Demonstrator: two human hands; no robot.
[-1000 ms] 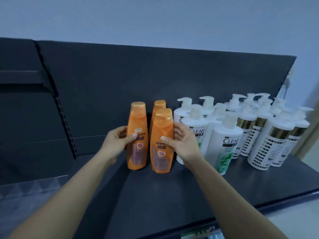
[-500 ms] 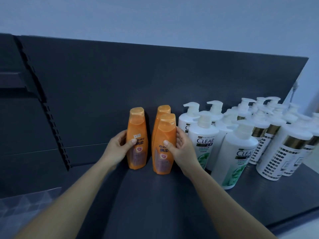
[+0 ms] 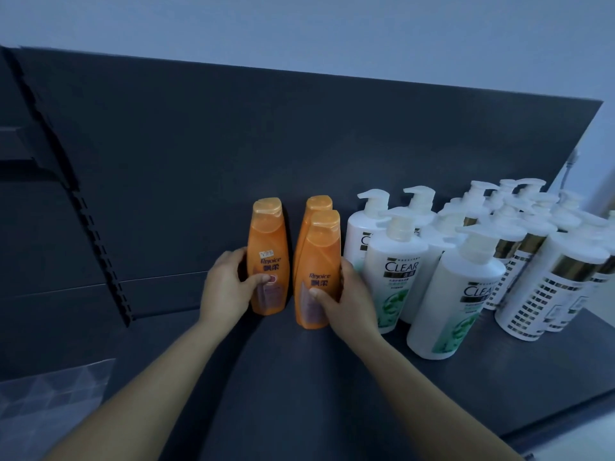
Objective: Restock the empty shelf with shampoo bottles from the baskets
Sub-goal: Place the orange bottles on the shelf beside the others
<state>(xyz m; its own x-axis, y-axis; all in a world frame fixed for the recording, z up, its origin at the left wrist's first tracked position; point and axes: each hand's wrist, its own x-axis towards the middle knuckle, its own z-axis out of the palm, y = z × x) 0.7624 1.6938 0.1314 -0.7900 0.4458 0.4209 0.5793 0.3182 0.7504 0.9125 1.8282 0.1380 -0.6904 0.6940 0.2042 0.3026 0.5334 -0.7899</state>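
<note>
Three orange Rejoice shampoo bottles stand upright on the dark shelf (image 3: 299,377). My left hand (image 3: 226,287) grips the left orange bottle (image 3: 268,247) near its base, thumb across the label. My right hand (image 3: 346,297) grips the front orange bottle (image 3: 321,257), thumb on its lower front. A third orange bottle (image 3: 317,204) stands right behind the front one, mostly hidden. To the right stand white Clear pump bottles (image 3: 394,261) and white pump bottles with gold bands (image 3: 545,277).
The shelf's dark back panel (image 3: 233,144) rises just behind the bottles. A slotted upright (image 3: 96,234) divides it from the neighbouring bay at the left. Bare shelf surface lies left of the orange bottles and in front of them. The shelf's front edge (image 3: 549,424) runs at lower right.
The left orange bottle has moved back and left toward the back panel, widening its gap from the front one. Both hands kept their grips. The camera has swung left.
</note>
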